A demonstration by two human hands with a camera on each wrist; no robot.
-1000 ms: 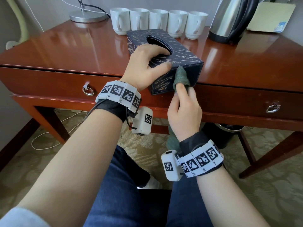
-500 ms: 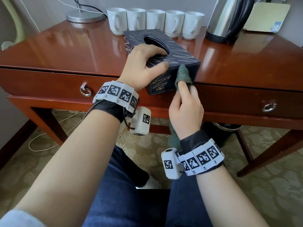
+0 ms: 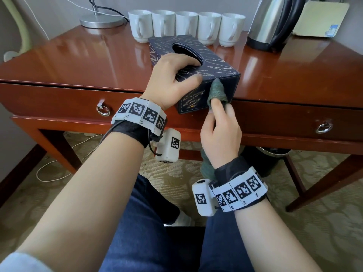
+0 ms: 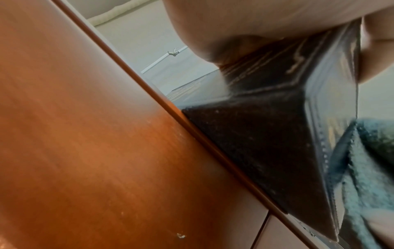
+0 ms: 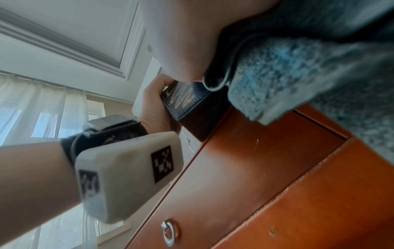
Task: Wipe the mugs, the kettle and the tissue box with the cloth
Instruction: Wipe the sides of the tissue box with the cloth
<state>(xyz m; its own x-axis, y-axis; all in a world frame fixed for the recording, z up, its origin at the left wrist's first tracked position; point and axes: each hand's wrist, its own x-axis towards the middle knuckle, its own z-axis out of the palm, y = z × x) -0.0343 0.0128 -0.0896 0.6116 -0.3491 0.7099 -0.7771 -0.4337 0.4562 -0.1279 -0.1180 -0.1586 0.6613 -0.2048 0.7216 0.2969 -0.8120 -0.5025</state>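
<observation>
Since a second ago the right hand (image 3: 220, 134) has slid the green cloth (image 3: 217, 91) a little lower on the near end of the tissue box (image 3: 212, 69), while the left hand (image 3: 172, 79) keeps its grip. Printed beneath the square black-and-white markers on the wristbands are small codes: L1 to L4 on the left, R1 to R4 on the right. Gold scribbled lines decorate the dark box; no words can be read on it. Fingers of the left hand curl into the oval opening and the thumb lies along the top edge. Pinching a fold of the cloth between thumb and fingers, the right hand presses it against the box's end face; the rest hangs below the wrist. One corner of the box juts over the desk (image 3: 88, 61) edge. Behind stand five white mugs (image 3: 186, 26) in a row and a steel kettle (image 3: 275, 22).
</observation>
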